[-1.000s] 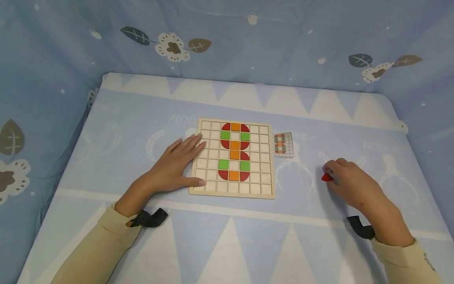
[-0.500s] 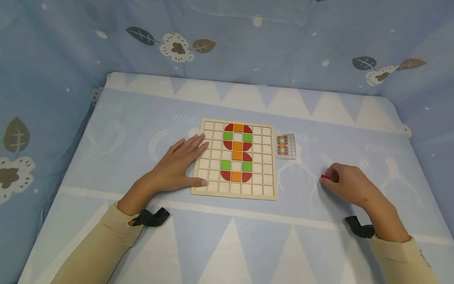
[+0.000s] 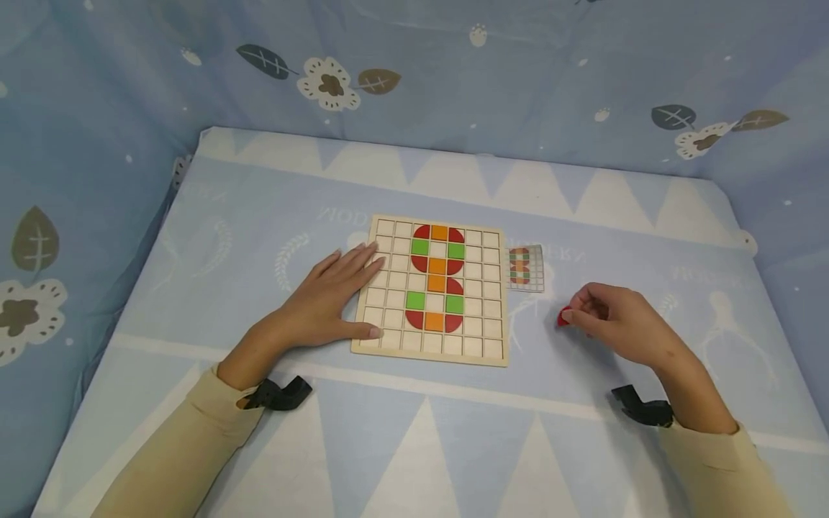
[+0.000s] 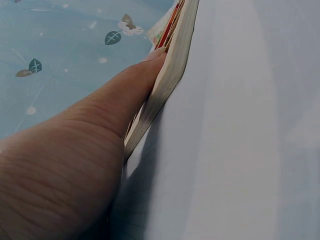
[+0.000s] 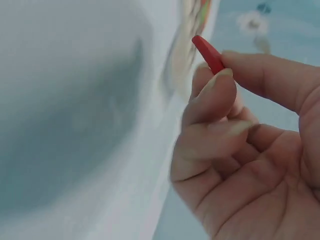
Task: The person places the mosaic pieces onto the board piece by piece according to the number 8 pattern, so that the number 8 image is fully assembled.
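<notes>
A wooden grid board (image 3: pixel 395 342) lies mid-table, with red quarter-round tiles, green square tiles (image 3: pixel 415 301) and orange square tiles (image 3: pixel 439 232) set in its cells. Across its left edge rests my left hand (image 3: pixel 317 302), fingers straight and thumb on the lower left corner; in the left wrist view the thumb lies on the board's rim (image 4: pixel 172 75). My right hand (image 3: pixel 622 320) is raised to the right of the board and pinches a small red tile (image 5: pixel 207 54) between thumb and fingers. The cell left of the lone red tile pair's orange square in the fourth row shows bare wood.
A small pattern card (image 3: pixel 527 268) with a printed grid of coloured shapes lies against the board's right edge. Patterned blue cloth (image 3: pixel 427 93) rises behind the table and at both sides. A black strap (image 3: pixel 641 406) is on each wrist.
My right hand has moved left toward the board with the red tile, which has turned between its fingers. My left hand has stayed on the board. The head view has shifted slightly.
</notes>
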A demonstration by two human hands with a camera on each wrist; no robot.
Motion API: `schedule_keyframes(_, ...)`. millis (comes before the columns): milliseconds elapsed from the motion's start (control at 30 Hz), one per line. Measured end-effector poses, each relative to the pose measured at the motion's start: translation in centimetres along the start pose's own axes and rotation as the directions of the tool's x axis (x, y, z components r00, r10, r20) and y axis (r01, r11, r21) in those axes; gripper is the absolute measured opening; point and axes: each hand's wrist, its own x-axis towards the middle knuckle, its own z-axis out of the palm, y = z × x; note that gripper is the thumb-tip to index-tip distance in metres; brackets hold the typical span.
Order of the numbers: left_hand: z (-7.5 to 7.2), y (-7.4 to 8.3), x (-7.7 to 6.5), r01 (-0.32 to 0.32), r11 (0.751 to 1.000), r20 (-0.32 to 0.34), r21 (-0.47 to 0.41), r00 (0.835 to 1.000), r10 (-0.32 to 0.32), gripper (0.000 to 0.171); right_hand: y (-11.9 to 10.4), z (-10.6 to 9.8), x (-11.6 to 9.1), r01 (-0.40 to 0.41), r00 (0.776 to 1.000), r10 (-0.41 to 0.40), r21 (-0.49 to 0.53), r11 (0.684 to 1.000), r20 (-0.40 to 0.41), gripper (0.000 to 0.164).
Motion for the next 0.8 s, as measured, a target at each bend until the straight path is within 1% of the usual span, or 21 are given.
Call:
schedule_keyframes(100, -0.1, 0.0, -0.1, 0.004, 1.0, -0.001, 0.0, 1.0, -0.004, 0.114, -2.4, 0.8, 1.9, 0.08, 0.997, -0.08, 0.039, 0.996, -0.017, 0.006)
schedule_keyframes(167, -0.1, 0.0, -0.1, 0.006, 1.0, 0.0, 0.0, 1.0, -0.006, 0.114, -3.9, 1.5, 3.5, 0.134, 0.991, -0.134, 0.047, 0.99, -0.016, 0.011)
schedule_keyframes(267, 0.0, 0.0, 0.0, 0.003, 1.0, 0.001, 0.001, 1.0, -0.003, 0.114, -6.2, 2.6, 6.1, 0.203, 0.979, -0.203, 0.021, 0.979, 0.007, 0.016)
schedule_keyframes(333, 0.0, 0.0, 0.1, -0.002, 1.0, -0.001, -0.003, 1.0, 0.002, 0.114, -7.8, 3.4, 7.7, 0.232, 0.972, -0.231, -0.003, 0.973, 0.029, 0.015)
schedule_keyframes(433, 0.1, 0.1, 0.3, -0.004, 1.0, -0.002, -0.002, 1.0, 0.004, 0.114, -9.6, 4.7, 9.9, 0.25, 0.966, -0.249, -0.002, 0.968, 0.071, 0.009)
schedule_keyframes(567, 0.1, 0.1, 0.4, -0.002, 1.0, 0.0, 0.0, 1.0, 0.002, 0.114, -11.1, 6.4, 12.2, 0.256, 0.958, -0.256, 0.015, 0.967, 0.129, 0.01)
schedule_keyframes(700, 0.0, 0.0, 0.2, 0.004, 1.0, 0.002, -0.006, 1.0, -0.004, 0.114, -11.8, 7.8, 13.6, 0.263, 0.947, -0.267, 0.046, 0.964, 0.178, 0.009)
schedule_keyframes(800, -0.1, -0.1, 0.0, 0.011, 1.0, 0.002, -0.004, 1.0, -0.011, 0.115, -12.1, 8.4, 14.1, 0.277, 0.941, -0.282, 0.05, 0.959, 0.185, 0.006)
